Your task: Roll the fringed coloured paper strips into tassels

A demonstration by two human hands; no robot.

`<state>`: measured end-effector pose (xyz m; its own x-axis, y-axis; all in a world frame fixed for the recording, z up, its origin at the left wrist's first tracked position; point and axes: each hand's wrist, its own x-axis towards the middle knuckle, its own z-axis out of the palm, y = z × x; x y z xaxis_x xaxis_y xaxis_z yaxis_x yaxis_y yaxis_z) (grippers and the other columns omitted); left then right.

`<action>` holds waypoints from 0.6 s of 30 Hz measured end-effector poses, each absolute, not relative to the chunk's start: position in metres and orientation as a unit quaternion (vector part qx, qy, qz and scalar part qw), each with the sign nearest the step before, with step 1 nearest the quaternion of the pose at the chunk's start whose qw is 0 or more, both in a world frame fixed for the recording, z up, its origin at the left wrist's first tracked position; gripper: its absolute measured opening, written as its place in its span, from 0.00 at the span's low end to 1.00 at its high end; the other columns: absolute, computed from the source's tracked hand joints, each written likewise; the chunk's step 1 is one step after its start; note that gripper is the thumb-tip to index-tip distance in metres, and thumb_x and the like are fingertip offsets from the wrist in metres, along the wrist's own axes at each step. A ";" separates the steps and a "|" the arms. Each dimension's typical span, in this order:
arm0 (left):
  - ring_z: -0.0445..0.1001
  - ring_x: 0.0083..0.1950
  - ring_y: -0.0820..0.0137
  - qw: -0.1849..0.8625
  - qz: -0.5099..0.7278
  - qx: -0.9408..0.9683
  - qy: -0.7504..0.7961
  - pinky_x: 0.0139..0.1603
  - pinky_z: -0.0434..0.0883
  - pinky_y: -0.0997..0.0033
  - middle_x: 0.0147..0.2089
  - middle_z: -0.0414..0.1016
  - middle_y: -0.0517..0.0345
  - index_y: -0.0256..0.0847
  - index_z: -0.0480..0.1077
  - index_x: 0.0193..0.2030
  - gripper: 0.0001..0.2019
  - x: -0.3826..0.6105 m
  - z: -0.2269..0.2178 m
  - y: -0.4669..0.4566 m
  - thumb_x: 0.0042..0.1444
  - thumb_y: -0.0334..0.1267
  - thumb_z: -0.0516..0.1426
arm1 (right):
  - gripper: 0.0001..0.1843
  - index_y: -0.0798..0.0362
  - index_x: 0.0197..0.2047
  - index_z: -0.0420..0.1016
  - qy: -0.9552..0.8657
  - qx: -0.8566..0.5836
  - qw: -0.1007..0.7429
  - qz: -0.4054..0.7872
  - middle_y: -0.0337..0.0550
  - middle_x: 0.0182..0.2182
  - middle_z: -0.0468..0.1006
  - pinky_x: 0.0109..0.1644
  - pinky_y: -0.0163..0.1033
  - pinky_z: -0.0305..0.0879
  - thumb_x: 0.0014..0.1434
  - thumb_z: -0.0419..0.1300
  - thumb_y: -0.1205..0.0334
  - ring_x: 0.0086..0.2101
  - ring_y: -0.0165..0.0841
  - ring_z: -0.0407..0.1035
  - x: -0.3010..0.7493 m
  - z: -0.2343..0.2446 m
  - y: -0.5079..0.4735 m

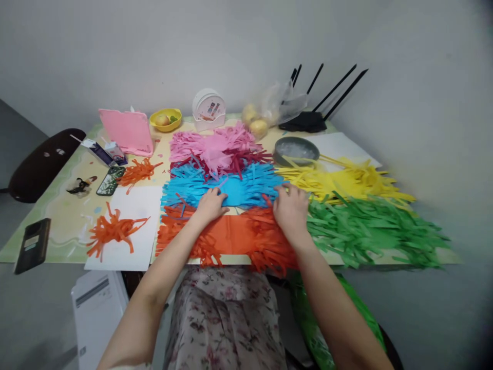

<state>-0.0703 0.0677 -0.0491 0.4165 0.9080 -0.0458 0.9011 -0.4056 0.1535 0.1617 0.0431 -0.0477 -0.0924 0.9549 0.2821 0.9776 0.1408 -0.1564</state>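
My left hand (211,206) rests on the left part of a blue fringed paper piece (235,192), fingers slightly curved and apart. At that piece's right end lies my right hand (291,209), fingers spread over the fringe tips. Just below both hands is an orange fringed paper piece (230,234), its strips spreading to both sides. A pink fringed piece (215,148) lies behind the blue one, with dark red fringe (246,158) showing between them. To the right are a yellow fringed piece (342,180) and a green one (370,231).
Two small orange tassels (113,231) lie left, one on white paper (144,246). Behind stand a pink tablet case (127,131), a yellow fruit bowl (177,119), a dark bowl (296,150) and a black router (304,122). A phone (110,181) lies left.
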 end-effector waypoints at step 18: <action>0.71 0.56 0.58 0.145 0.004 0.863 0.484 0.56 0.67 0.66 0.56 0.73 0.46 0.38 0.75 0.53 0.20 -0.081 -0.059 0.103 0.54 0.44 0.61 | 0.13 0.56 0.38 0.81 -0.890 -0.444 -0.036 0.096 0.51 0.39 0.81 0.40 0.34 0.61 0.61 0.54 0.70 0.39 0.36 0.72 0.109 -0.042 0.107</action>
<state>-0.0811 0.1031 -0.0592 0.5318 0.8363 -0.1336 0.8340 -0.4896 0.2545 0.1094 0.1075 -0.0423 -0.6028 0.7836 -0.1503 0.7976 0.5869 -0.1389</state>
